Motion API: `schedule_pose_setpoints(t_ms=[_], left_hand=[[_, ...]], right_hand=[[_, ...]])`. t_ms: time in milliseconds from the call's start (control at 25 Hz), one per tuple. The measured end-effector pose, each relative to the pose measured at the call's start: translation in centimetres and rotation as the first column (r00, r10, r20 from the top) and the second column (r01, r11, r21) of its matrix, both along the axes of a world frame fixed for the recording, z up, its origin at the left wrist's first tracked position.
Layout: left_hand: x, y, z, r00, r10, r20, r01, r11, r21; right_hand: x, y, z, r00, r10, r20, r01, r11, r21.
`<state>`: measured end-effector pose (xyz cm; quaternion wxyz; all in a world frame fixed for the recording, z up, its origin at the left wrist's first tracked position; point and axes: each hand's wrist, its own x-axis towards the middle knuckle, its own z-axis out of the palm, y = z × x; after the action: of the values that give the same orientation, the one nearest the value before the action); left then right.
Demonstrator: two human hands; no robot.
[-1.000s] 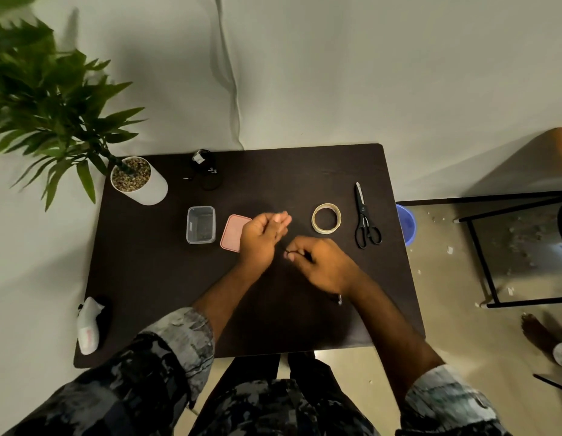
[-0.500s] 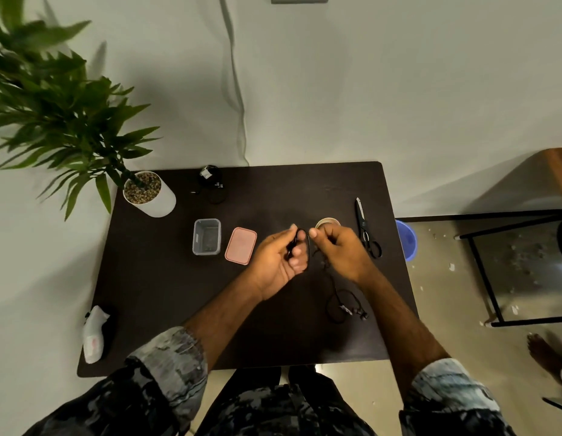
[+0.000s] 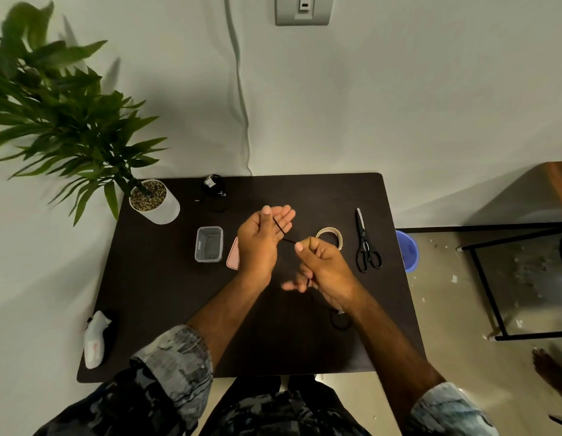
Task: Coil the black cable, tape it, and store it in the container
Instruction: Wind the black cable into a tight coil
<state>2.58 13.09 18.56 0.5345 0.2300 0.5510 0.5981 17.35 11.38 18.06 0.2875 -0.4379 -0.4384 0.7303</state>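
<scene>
While black cable (image 3: pixel 281 229) runs between, left hand (image 3: pixel 260 243) pins it, thumb on flat joined fingers; right hand (image 3: pixel 326 265) pinches it

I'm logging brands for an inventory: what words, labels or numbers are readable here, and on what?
No text is readable.
White packet: pinkish print, too blurred.
Wall switch: small dark mark, illegible.
Scissors, tape roll, container, black cable: no lettering visible.
</scene>
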Motion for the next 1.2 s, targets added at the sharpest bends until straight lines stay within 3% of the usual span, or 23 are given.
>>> schedule_pose_setpoints(t_ms=[40,120,200,280,400,520,600,680,720,800,840,880,920,1000,1120,1160,1200], left_hand=[[-0.3,0.2,-0.1,0.983,-0.028,-0.18,0.035,0.999,0.033],[-1.1,0.2,0.0,0.843,-0.128,-0.522,0.184,0.981,0.055],[-1.4,-0.3,0.0,0.717,-0.283,-0.637,0.366,0.93,0.0],[-0.9,-1.1,-0.1,0.748,-0.434,-0.502,0.487,0.873,-0.029],[0.1,-1.8,0.4,0.841,-0.529,-0.112,0.526,0.848,-0.059],[0.9,-1.5,2.0,0.868,-0.458,0.192,0.463,0.886,0.019],[1.2,-0.7,2.7,0.922,-0.331,0.201,0.335,0.942,0.018],[0.7,0.1,2.4,0.963,-0.248,-0.107,0.253,0.967,0.036],[0.1,0.3,1.8,0.903,-0.222,-0.367,0.264,0.962,0.068],[-1.2,0.1,1.2,0.633,-0.204,-0.747,0.395,0.915,0.086],[-1.8,-0.2,0.8,0.533,-0.24,-0.811,0.467,0.883,0.046],[-2.0,-0.7,0.6,0.513,-0.305,-0.802,0.511,0.859,0.001],[-1.8,-1.3,0.5,0.585,-0.398,-0.707,0.541,0.841,-0.026],[-0.6,-2.4,0.8,0.804,-0.515,-0.298,0.538,0.843,-0.002],[1.5,-2.2,2.6,0.91,-0.389,0.147,0.381,0.921,0.077],[1.9,-1.7,3.1,0.929,-0.318,0.19,0.304,0.948,0.099],[1.9,-1.3,3.4,0.956,-0.259,0.139,0.246,0.963,0.108]], right_hand=[[0.2,0.1,0.8,0.99,0.071,0.119,-0.08,0.994,0.074],[0.6,0.9,2.7,0.867,0.17,0.468,-0.328,0.902,0.28],[0.9,2.1,5.1,0.772,0.153,0.617,-0.462,0.802,0.379],[1.6,3.5,7.1,0.765,0.088,0.638,-0.453,0.778,0.436],[2.9,5.8,7.3,0.798,-0.018,0.603,-0.37,0.775,0.513],[2.9,6.0,4.1,0.879,-0.132,0.458,-0.136,0.852,0.506],[2.1,4.4,1.5,0.853,-0.136,0.504,-0.117,0.891,0.439],[1.4,1.9,0.6,0.799,0.005,0.601,-0.274,0.893,0.357],[1.1,1.0,1.0,0.779,0.08,0.622,-0.352,0.877,0.328],[1.0,0.4,3.3,0.795,0.166,0.584,-0.42,0.845,0.331],[1.1,0.7,4.6,0.82,0.166,0.547,-0.414,0.833,0.368],[1.4,1.4,5.8,0.844,0.142,0.517,-0.39,0.824,0.41],[1.8,2.4,6.7,0.863,0.1,0.495,-0.353,0.821,0.449],[2.7,4.5,7.1,0.882,-0.045,0.468,-0.235,0.82,0.522],[2.8,5.1,4.6,0.895,-0.177,0.409,-0.044,0.879,0.475],[2.6,4.4,3.4,0.887,-0.144,0.438,-0.059,0.907,0.417],[2.2,3.3,2.4,0.877,-0.072,0.474,-0.116,0.928,0.355]])
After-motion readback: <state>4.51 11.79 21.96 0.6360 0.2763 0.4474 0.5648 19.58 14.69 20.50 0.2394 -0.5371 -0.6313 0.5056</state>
